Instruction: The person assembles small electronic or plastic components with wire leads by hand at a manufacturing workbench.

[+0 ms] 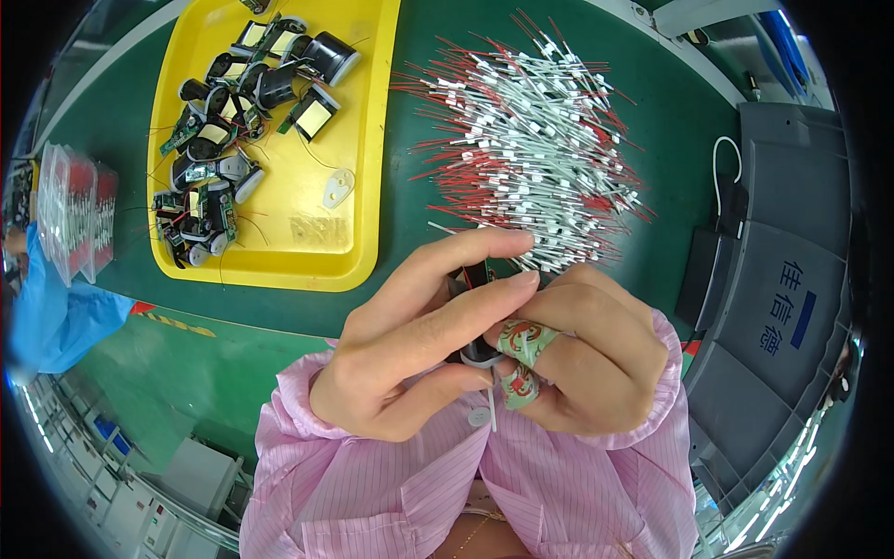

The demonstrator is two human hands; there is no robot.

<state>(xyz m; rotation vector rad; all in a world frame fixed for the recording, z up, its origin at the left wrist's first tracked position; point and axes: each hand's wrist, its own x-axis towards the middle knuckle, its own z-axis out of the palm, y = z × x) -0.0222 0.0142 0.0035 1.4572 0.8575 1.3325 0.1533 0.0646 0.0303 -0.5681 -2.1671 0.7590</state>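
Note:
My left hand point(400, 345) is closed around a small black electronic assembly point(480, 352), held just off the table's near edge in front of my chest. Fingers cover most of the assembly; only dark parts and a bit of circuitry show between them. Beneath it a thin white sleeved wire point(493, 410) sticks out downward. My right hand point(596, 363) is curled shut against the assembly's right side, its fingertips pinched together. What those tips grip is hidden. Two of its fingers wear green patterned bandages point(526, 340). Just beyond both hands lies a heap of red-and-white leads with white connectors point(531, 140).
On the green table point(410, 196), a yellow tray point(358, 140) at the left carries several black assemblies point(275, 84) with circuit boards and a flat white piece point(338, 188). Clear boxes of leads point(79, 214) stand far left. A grey bin point(782, 279) is at the right.

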